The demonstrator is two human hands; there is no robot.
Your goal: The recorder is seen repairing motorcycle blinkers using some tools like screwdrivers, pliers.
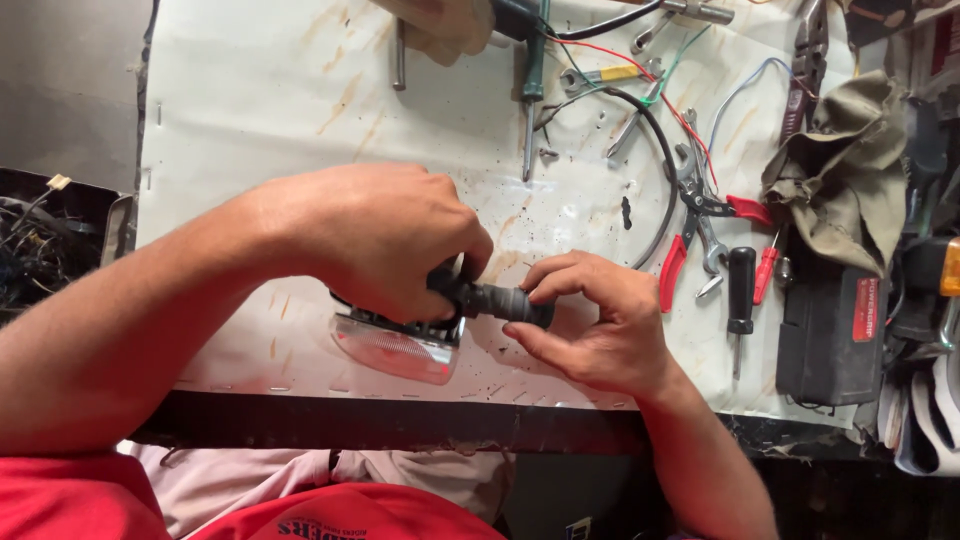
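Left hand (385,240), fingers curled, grips a small lamp (400,345) with a clear lens, pressing it down near the front edge of the white-covered worktop (250,110). Right hand (600,320), thumb and forefinger closed, pinches the black rubber stem (505,300) that projects sideways from the lamp. Beyond the hands: a green-handled screwdriver (532,80), red, green and black wires (660,95), and red-handled pliers (700,215) lying across a spanner (712,255). Just right of the pliers, a black-handled screwdriver (740,295); next to it a black box (830,335), with a crumpled khaki rag (845,170) above. Another person's hand (445,25) shows at the top edge.
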